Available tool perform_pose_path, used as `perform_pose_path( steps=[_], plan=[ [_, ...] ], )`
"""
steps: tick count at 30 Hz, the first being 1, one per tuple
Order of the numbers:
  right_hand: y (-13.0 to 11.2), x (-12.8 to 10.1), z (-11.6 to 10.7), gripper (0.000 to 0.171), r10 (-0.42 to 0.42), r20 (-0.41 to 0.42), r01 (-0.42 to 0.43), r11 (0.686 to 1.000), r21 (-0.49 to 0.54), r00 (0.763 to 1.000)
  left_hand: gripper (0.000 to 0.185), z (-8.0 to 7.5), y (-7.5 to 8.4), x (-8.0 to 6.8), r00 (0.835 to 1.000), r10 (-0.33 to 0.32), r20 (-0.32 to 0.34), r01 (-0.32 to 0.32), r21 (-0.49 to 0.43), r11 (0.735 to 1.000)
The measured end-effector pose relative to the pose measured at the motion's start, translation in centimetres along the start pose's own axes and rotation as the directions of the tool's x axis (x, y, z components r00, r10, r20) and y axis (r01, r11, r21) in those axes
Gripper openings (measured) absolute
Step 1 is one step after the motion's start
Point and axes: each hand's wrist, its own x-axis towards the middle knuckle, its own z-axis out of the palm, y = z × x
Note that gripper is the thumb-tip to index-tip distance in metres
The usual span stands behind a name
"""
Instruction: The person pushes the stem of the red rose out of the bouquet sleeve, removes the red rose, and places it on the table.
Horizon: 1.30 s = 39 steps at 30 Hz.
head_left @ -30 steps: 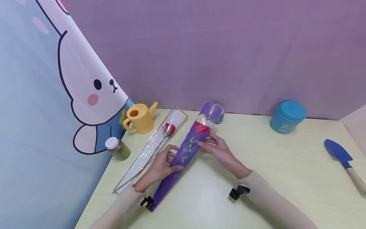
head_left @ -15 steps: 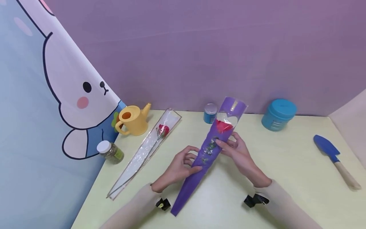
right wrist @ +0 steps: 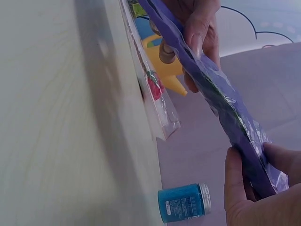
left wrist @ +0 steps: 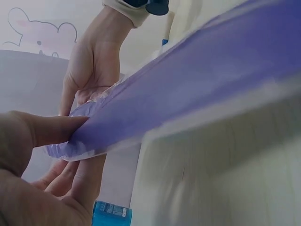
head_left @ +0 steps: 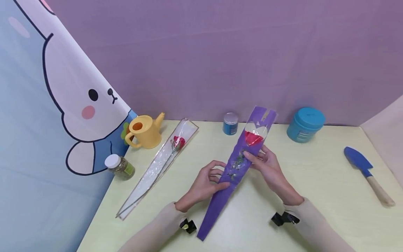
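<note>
A red rose in a purple wrapping sleeve (head_left: 237,164) slants across the middle of the head view, flower end up and away, narrow end toward the person. My left hand (head_left: 207,182) grips its lower half, thumb on top and fingers beneath. Higher up, my right hand (head_left: 266,166) pinches the right edge just below the red bloom (head_left: 253,138). Both wrist views show the sleeve held up off the table, and its plain purple side (left wrist: 188,80) fills much of the left wrist view. To its left lies another red rose (head_left: 178,142) in a clear, white-backed sleeve (head_left: 148,175).
At the back left stand a yellow watering can (head_left: 146,131) and a white-lidded jar (head_left: 121,167). A small blue jar (head_left: 231,123) is behind the purple sleeve. Further right are a larger blue tub (head_left: 305,125) and a blue trowel (head_left: 368,175) with a wooden handle.
Both hands have carried the purple-wrapped rose to the right, away from the clear-wrapped one. The small blue jar, partly covered before, now shows fully. The head view has shifted slightly.
</note>
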Motion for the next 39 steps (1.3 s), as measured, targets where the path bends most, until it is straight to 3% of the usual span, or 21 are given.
perform_pose_path(
  steps=[7, 16, 23, 30, 33, 39],
  plan=[
    [-0.2, 0.2, 0.1, 0.065, -0.012, -0.005, 0.012, 1.000, 0.000, 1.000, 0.050, 0.6, -0.1, 0.1, 1.000, 0.015, -0.023, -0.015, -0.031, 0.999],
    [0.1, -0.1, 0.4, 0.066, 0.031, -0.042, -0.033, 0.998, -0.055, 0.999, 0.046, 1.3, -0.2, 0.3, 0.998, 0.018, -0.054, -0.021, -0.063, 0.998],
    [1.0, -0.4, 1.1, 0.060, 0.030, 0.009, -0.030, 0.999, -0.012, 0.999, 0.038, 1.6, 0.0, 0.3, 0.990, -0.038, -0.133, 0.033, -0.039, 0.999],
    [1.6, -0.8, 1.7, 0.063, 0.033, 0.064, -0.030, 0.998, -0.047, 0.997, 0.031, 1.9, -0.1, 0.5, 0.979, -0.030, -0.202, 0.029, -0.008, 1.000],
    [1.7, -1.0, 1.7, 0.064, 0.032, 0.062, -0.028, 0.998, -0.054, 0.998, 0.030, 1.9, -0.3, 0.7, 0.979, -0.023, -0.205, 0.022, -0.008, 1.000],
    [1.3, -0.7, 1.5, 0.060, 0.037, -0.021, -0.038, 0.999, -0.032, 0.999, 0.036, 1.9, -0.1, 0.8, 0.987, -0.009, -0.160, 0.006, -0.020, 1.000]
  ],
)
